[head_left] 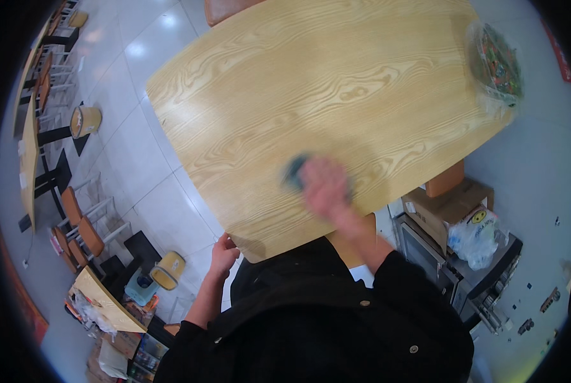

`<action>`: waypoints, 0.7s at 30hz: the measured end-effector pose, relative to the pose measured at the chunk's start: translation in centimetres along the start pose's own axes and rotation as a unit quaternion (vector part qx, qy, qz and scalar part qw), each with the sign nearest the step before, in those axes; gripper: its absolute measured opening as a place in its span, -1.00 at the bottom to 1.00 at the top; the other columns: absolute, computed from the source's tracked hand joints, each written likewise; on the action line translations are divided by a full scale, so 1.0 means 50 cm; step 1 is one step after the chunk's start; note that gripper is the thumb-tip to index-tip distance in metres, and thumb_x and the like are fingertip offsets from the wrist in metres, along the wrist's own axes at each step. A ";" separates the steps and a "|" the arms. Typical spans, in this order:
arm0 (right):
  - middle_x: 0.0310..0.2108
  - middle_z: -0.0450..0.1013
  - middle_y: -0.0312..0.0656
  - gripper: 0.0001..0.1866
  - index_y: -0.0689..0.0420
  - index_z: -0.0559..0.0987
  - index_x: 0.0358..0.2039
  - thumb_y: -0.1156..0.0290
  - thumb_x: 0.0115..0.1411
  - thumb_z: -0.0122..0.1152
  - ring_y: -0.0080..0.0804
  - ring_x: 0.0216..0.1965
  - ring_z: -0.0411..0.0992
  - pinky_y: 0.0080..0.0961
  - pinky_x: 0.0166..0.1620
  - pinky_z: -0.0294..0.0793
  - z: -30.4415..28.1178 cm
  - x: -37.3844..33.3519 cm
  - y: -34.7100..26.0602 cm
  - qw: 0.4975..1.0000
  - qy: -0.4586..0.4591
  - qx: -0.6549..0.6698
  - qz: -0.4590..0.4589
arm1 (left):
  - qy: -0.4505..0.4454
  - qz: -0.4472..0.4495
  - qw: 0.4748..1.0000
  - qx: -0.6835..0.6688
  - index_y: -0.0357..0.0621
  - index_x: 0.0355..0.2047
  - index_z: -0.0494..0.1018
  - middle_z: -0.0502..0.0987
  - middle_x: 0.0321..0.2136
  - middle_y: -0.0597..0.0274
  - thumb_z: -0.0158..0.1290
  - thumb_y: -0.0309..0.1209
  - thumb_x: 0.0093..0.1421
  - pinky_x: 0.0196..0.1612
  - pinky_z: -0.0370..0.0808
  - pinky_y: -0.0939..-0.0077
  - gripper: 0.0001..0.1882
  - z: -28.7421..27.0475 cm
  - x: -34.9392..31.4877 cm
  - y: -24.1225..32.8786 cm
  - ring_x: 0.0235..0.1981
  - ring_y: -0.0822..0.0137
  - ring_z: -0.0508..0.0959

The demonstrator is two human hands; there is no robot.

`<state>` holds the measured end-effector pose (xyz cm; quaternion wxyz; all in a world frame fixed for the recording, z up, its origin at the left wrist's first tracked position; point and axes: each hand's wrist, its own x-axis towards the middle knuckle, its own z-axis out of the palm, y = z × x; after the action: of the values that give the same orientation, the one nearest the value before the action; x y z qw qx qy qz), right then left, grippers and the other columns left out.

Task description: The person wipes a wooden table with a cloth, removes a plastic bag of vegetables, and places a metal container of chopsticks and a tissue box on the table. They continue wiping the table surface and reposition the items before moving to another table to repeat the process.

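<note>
A light wood-grain table (pixel 285 83) fills the middle of the view. My right hand (pixel 327 185) is on the tabletop toward its near side, smeared by motion. Under its fingers is a dark grey-green cloth (pixel 295 172), also blurred, so its exact shape is hard to make out. At the table's near left corner, my left hand (pixel 223 254) is closed on the edge, its fingers partly hidden.
At the table's far right corner sits a clear plastic bag (pixel 493 64) with green and red contents. Right of me, a cardboard box (pixel 455 207) and a white plastic bag (pixel 477 239) rest on a dark appliance. Yellow bins (pixel 168 270), chairs (pixel 84 223) and other tables line the left.
</note>
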<state>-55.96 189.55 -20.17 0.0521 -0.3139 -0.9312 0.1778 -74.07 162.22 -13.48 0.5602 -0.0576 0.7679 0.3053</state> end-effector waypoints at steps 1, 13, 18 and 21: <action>0.25 0.16 -0.01 -0.46 0.12 0.31 0.17 0.19 0.20 -0.08 0.01 0.28 0.09 0.17 0.25 -0.01 -0.029 0.040 0.101 0.989 0.025 -0.146 0.022 | 0.005 -0.007 1.000 0.007 -0.24 0.08 0.36 0.55 -0.41 0.21 -0.10 -0.71 -0.17 -0.47 0.33 0.60 -0.33 0.005 0.001 -0.004 -0.50 0.49 0.41; 0.27 0.11 0.02 -0.48 0.08 0.30 0.18 0.14 0.25 -0.15 0.20 0.29 0.00 0.29 0.26 -0.14 -0.020 0.015 -0.136 0.998 -0.054 0.013 -0.043 | 0.002 -0.016 1.000 0.004 -0.31 -0.04 0.41 0.52 -0.48 0.21 -0.07 -0.69 -0.15 -0.51 0.31 0.58 -0.45 0.005 0.007 0.015 -0.55 0.47 0.38; 0.39 -0.13 -0.02 -0.33 0.09 0.09 0.32 -0.01 0.30 -0.23 0.14 0.36 -0.15 0.20 0.30 -0.22 -0.101 0.242 0.225 0.954 0.098 -0.149 0.241 | 0.029 -0.012 0.998 0.045 -0.31 -0.06 0.41 0.51 -0.50 0.22 -0.08 -0.68 -0.16 -0.53 0.29 0.57 -0.47 0.016 0.011 0.009 -0.57 0.47 0.37; 0.36 -0.05 0.03 -0.34 0.17 0.15 0.29 0.01 0.30 -0.22 0.16 0.34 -0.09 0.22 0.29 -0.21 -0.115 0.258 0.162 0.936 0.130 -0.138 0.296 | 0.039 -0.012 0.997 0.063 -0.32 -0.09 0.43 0.51 -0.51 0.22 -0.07 -0.68 -0.15 -0.53 0.29 0.57 -0.50 0.014 0.010 0.001 -0.57 0.46 0.38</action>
<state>-60.46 205.03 -17.97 0.0737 -0.5996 -0.7968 0.0128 -73.69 162.76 -14.05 0.5359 -0.0433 0.8060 0.2476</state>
